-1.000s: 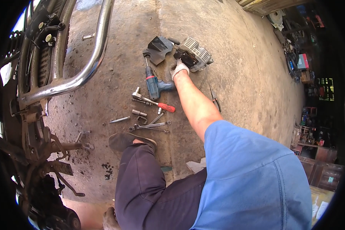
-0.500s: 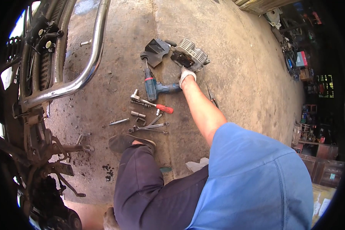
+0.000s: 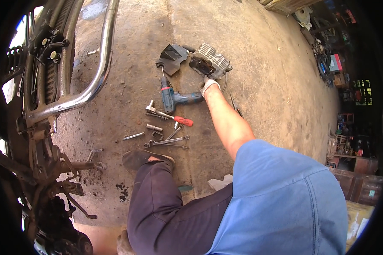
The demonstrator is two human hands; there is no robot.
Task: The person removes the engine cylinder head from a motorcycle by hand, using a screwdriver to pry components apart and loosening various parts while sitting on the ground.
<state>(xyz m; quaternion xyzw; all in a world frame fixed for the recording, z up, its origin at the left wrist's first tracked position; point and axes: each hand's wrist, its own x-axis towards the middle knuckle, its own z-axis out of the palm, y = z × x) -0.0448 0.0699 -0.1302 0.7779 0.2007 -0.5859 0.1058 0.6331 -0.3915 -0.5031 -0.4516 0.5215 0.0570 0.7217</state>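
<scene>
Fingers (image 3: 208, 83) of our right hand (image 3: 209, 86), in a pale glove, reach down to the concrete floor (image 3: 268, 63) and touch the near edge of a ribbed grey metal engine part (image 3: 211, 60). We cannot tell whether they are closed on it or only resting against it, since the glove hides the grip. Our left hand is out of view.

We take the engine part as the landmark. It lies flat on the floor, well ahead of our knee. Just to its left sits a black angular cover (image 3: 173, 56), touching it or nearly so. Below and left of the part lies a blue cordless drill (image 3: 172, 97), its handle pointing toward our gloved hand. Further below the part, beyond the drill, a red-handled screwdriver (image 3: 176, 118) lies beside a ratchet (image 3: 151, 108), with loose sockets (image 3: 154, 127) and wrenches (image 3: 168, 142) scattered nearer to our black shoe (image 3: 140, 157). Far left of the part, a chrome tube (image 3: 98, 72) of a motorcycle frame curves across the floor.
</scene>
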